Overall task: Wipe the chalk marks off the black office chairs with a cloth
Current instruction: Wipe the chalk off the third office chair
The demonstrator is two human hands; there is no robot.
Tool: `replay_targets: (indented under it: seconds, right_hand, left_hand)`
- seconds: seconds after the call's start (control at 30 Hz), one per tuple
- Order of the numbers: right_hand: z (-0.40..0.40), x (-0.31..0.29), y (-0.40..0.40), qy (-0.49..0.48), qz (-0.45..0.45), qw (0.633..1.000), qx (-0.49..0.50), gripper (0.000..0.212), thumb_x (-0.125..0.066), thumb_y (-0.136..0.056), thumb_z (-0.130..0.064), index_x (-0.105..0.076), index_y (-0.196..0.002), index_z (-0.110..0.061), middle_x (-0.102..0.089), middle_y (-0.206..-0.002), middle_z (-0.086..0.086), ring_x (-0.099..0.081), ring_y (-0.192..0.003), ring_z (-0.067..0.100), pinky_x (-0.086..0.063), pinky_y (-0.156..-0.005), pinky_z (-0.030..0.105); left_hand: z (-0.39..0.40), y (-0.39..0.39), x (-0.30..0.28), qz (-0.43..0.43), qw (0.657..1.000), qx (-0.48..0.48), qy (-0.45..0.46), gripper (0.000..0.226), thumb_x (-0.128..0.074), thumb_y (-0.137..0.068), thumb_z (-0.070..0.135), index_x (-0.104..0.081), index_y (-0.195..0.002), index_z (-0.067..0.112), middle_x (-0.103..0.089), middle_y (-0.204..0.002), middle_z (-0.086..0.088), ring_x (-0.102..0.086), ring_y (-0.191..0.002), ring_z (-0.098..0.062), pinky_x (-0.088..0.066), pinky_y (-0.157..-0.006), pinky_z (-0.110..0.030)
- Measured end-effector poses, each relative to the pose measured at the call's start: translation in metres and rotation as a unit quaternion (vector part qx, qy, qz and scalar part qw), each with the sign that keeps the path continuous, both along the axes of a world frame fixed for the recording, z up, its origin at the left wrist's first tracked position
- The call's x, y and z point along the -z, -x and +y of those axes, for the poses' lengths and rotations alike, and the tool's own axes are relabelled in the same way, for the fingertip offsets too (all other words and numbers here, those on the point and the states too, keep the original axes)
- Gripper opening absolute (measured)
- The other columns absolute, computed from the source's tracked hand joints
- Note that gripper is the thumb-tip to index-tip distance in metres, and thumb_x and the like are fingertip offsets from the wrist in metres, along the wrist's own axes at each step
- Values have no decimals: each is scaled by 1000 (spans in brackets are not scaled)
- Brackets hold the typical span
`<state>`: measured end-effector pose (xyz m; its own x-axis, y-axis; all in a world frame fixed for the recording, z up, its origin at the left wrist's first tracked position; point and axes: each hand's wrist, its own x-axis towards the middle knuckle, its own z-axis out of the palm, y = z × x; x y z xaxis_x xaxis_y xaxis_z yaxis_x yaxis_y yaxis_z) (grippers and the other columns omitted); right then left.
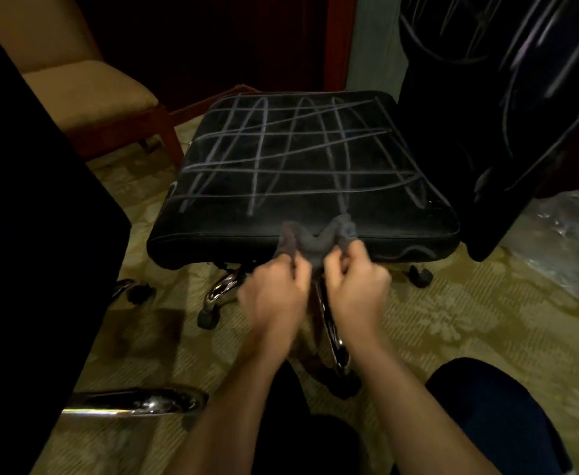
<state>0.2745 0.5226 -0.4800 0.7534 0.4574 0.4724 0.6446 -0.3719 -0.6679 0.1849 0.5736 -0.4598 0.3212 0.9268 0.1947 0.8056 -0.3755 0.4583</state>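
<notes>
left hand (274,289), right hand (355,286): both grip one cloth (315,240) | one chalked seat (298,159) | backrest (507,97) blurred, seemingly chalked

A chalk-scrawled black seat (302,166) lies open from above, its top bare. The chair's backrest (507,114) walls off the right; a dark panel (24,200) blocks the left. A tan chair (89,94) crowds the far-left corner, clear plastic wrap (569,248) the carpet (452,320) at right. Chrome legs (219,293) clutter the space beneath.
</notes>
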Motion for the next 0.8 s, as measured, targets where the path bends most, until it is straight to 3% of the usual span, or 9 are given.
replay_targets:
  seconds: [0.13, 0.27, 0.37, 0.5, 0.6, 0.7, 0.8]
  right_hand:
    - [20, -1, 26, 11, -50, 996, -80, 31, -46, -89, -34, -65, -85, -10, -61, -51, 9, -59, -42, 33, -47, -42, 35]
    - [0, -3, 3, 56, -104, 992, -31, 26, -52, -88, -36, -64, -77, -16, -60, -49, 5, -59, -41, 30, -45, -43, 30]
    - [-35, 3, -31, 35, -77, 996, 23, 16, -64, -91, -26, -66, -82, -13, -62, -53, 6, -59, -43, 28, -38, -50, 26]
    - [-42, 5, -37, -6, 1, 998, 56, 14, -63, -94, -21, -64, -85, -11, -61, -56, 7, -60, -47, 30, -42, -48, 30]
    - [-16, 5, -11, -12, 6, 999, 31, 22, -53, -95, -30, -63, -86, -14, -62, -56, 7, -60, -46, 30, -45, -44, 31]
    - [3, 3, 12, 2, 11, 999, -33, 25, -50, -91, -36, -64, -86, -16, -66, -59, 9, -63, -51, 35, -51, -48, 39]
    - [-3, 4, 4, 22, 0, 998, -54, 28, -50, -91, -39, -65, -86, -15, -67, -60, 9, -64, -54, 35, -53, -52, 39]
  left_hand:
    - [21, 31, 9, 3, 999, -31, -24, 40, -43, -102, 38, -67, -88, 10, -70, -88, -15, -66, -82, -37, -49, -72, -41]
    - [3, 7, 9, -39, 999, -13, -26, 36, -48, -101, 31, -67, -83, 6, -70, -82, -21, -67, -76, -42, -47, -65, -42]
    - [-21, -24, 6, -66, 996, 51, -24, 36, -55, -98, 31, -64, -71, 8, -68, -68, -18, -66, -61, -40, -46, -54, -38]
    - [-31, -39, -2, -68, 992, 98, -30, 39, -53, -101, 35, -65, -73, 12, -70, -72, -13, -67, -68, -37, -36, -59, -34]
    - [-13, -16, 7, -49, 998, 36, -27, 39, -48, -102, 38, -68, -82, 10, -72, -82, -17, -68, -78, -40, -39, -62, -36]
    - [5, 3, 21, -103, 994, -37, -16, 46, -39, -98, 42, -66, -80, 9, -69, -80, -21, -67, -78, -41, -49, -65, -42]
    - [-4, -10, 24, -172, 982, -69, 19, 41, -47, -99, 35, -61, -72, 9, -68, -75, -19, -64, -74, -40, -41, -62, -36]
